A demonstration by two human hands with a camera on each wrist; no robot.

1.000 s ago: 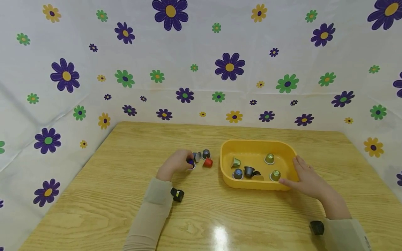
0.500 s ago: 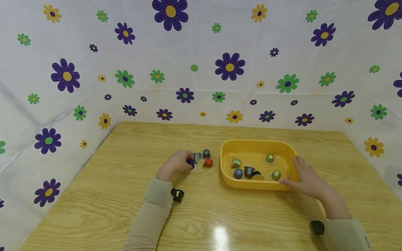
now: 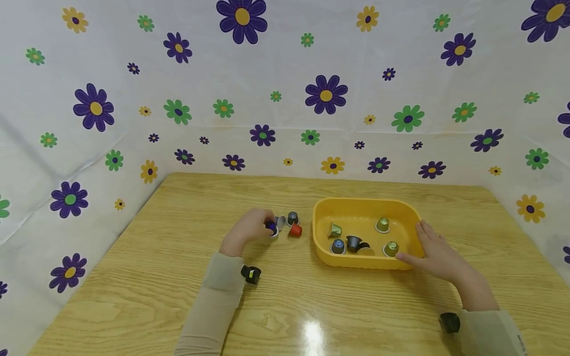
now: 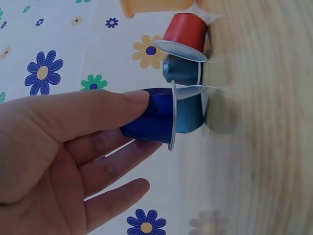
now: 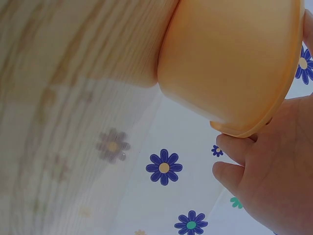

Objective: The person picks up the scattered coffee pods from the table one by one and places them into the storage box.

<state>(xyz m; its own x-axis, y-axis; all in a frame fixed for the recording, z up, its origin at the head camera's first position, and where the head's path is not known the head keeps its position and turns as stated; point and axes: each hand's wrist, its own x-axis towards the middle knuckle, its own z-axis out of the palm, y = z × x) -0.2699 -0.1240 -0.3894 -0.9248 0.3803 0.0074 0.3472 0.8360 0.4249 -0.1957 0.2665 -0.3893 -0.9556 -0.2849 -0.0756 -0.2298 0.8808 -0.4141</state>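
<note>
My left hand (image 3: 248, 231) pinches a dark blue coffee capsule (image 4: 157, 115) between thumb and fingers, slightly above the table. Just beyond it, in the left wrist view, are a red capsule (image 4: 188, 31), a grey-blue capsule (image 4: 182, 71) and a teal-blue capsule (image 4: 190, 113) on the wood. My right hand (image 3: 438, 259) rests against the right end of a yellow bin (image 3: 360, 261), its fingers fairly straight along the outside and its thumb at the near corner. Several capsules lie inside the bin, including a green-gold capsule (image 3: 382, 225) and a blue capsule (image 3: 337, 246).
A wooden table (image 3: 285, 296) carries everything. Behind it and at both sides hangs a white flowered cloth (image 3: 285, 64). Black wrist camera mounts (image 3: 252, 275) show by both sleeves.
My left hand has moved up slightly, and the dark blue capsule has risen with it. The right hand and the bin have stayed in place.
</note>
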